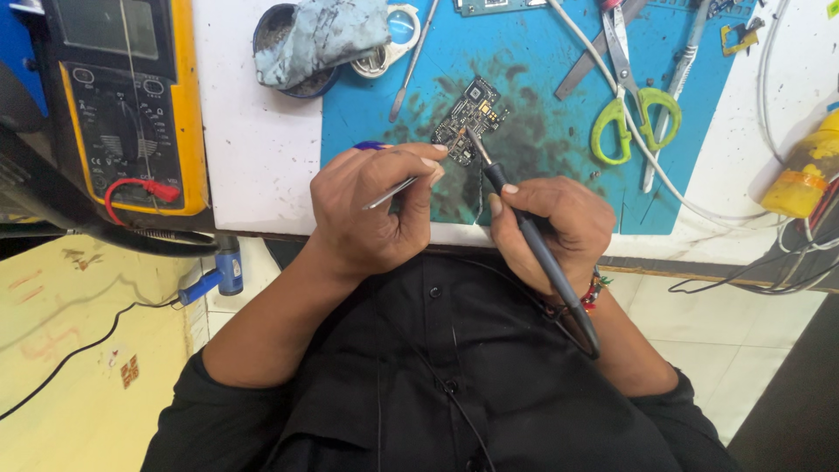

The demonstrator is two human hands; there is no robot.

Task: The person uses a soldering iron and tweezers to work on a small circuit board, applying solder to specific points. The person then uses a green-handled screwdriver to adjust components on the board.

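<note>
Landmark: the small dark circuit board (pixel 469 120), lying on the stained blue mat (pixel 533 61) on the white surface (pixel 253 149); every place below is read off that board.
Far left of the board: a yellow-cased multimeter (pixel 131 105), well apart, with a red lead plugged in at its bottom.
Up-left of the board: a round tin with a grey cloth (pixel 323 39) slumped over it.
Left hand (pixel 371 210): just below-left of the board, fingers pinched shut on thin metal tweezers (pixel 393 190), and the tips point up-right toward the board's lower edge.
Board's long axis: slanted, lower-left to upper-right, away from the body.
Right hand (pixel 555 223): below-right of the board, closed round a dark soldering iron (pixel 533 240); the shaft runs up-left and its tip sits on the board's lower part.
Nearer hand: the left, I'd say, its fingertips nearly at the board; the right stands further back, the iron bridging the gap.
Right of the board: green-handled scissors (pixel 634 109), near, lying on the mat.
</note>
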